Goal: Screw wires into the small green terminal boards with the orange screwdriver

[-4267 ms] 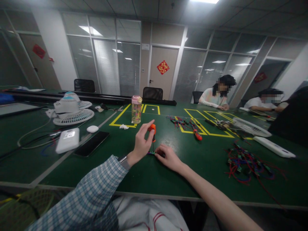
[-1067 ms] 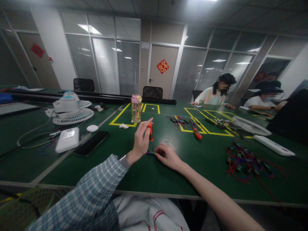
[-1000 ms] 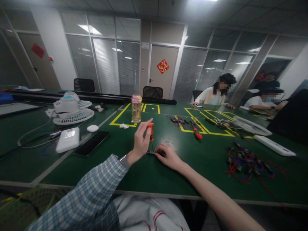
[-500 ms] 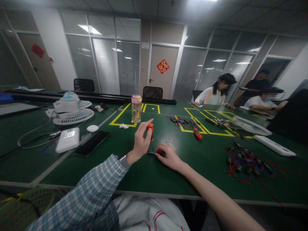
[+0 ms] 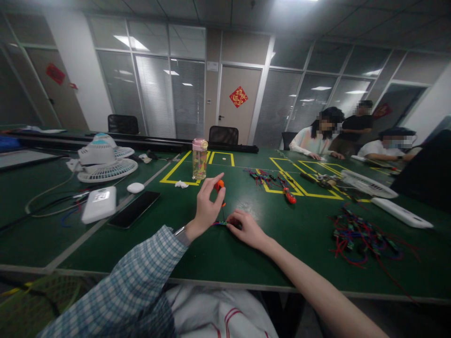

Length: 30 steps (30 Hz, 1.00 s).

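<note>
An orange-handled screwdriver (image 5: 220, 185) stands nearly upright in my left hand (image 5: 208, 201), its handle between my thumb and fingers. Its thin shaft points down at a small green circuit board with wires (image 5: 221, 223) lying on the green table (image 5: 197, 258). My right hand (image 5: 245, 227) rests on the table with its fingers closed on the right end of that board. To the right is a tangled pile of similar boards with red and blue wires (image 5: 366, 237). Farther back lies another wired cluster (image 5: 261, 177), near a red screwdriver (image 5: 290, 196).
Beyond my left hand stands a pink-lidded bottle (image 5: 199, 159). On the left are a black phone (image 5: 136, 210), a white power bank (image 5: 99, 205) and white fans (image 5: 105, 170). A white power strip (image 5: 401, 212) lies at right. Other people sit and stand at the far right.
My left fingers have shifted slightly around the screwdriver handle; the board and my right hand stay in place. At the back, the standing person has moved and a seated person's hand has drawn in.
</note>
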{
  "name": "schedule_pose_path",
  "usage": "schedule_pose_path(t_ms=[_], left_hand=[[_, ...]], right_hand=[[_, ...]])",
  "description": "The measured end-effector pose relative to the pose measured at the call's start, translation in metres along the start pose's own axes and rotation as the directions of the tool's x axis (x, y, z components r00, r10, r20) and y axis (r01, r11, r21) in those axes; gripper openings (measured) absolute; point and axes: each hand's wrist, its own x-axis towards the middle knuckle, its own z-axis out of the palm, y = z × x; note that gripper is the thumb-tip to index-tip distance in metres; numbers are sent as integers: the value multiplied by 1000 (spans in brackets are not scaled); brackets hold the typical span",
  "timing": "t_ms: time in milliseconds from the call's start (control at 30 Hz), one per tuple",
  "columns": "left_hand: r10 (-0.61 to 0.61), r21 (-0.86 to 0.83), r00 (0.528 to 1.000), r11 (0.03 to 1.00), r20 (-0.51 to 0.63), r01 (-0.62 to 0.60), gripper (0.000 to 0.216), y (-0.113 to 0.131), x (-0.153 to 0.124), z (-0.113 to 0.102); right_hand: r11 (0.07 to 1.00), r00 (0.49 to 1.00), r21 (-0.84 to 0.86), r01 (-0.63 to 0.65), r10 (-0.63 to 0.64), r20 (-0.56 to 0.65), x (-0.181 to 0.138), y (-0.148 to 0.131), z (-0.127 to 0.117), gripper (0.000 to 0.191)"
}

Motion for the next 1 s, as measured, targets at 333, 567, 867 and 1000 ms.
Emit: schedule_pose_path(t_ms=[333, 567, 867, 1000], left_hand=[[1, -11, 999, 1000, 35, -1, 35, 0, -1, -1], [23, 77, 999, 997, -27, -21, 28, 1, 0, -1], [13, 77, 999, 997, -43, -9, 27, 0, 0, 0], [17, 106, 998, 994, -66, -10, 26, -1, 0, 0]], right_hand=[[1000, 1000, -7, 13, -13, -5, -1, 2, 0, 8], [1000, 1000, -10, 10, -10, 0, 0, 0, 0, 8], [1000, 1000, 0, 12, -12, -1, -1, 4, 1, 7], [1000, 1000, -10, 2, -2, 5, 0, 5, 2, 8]])
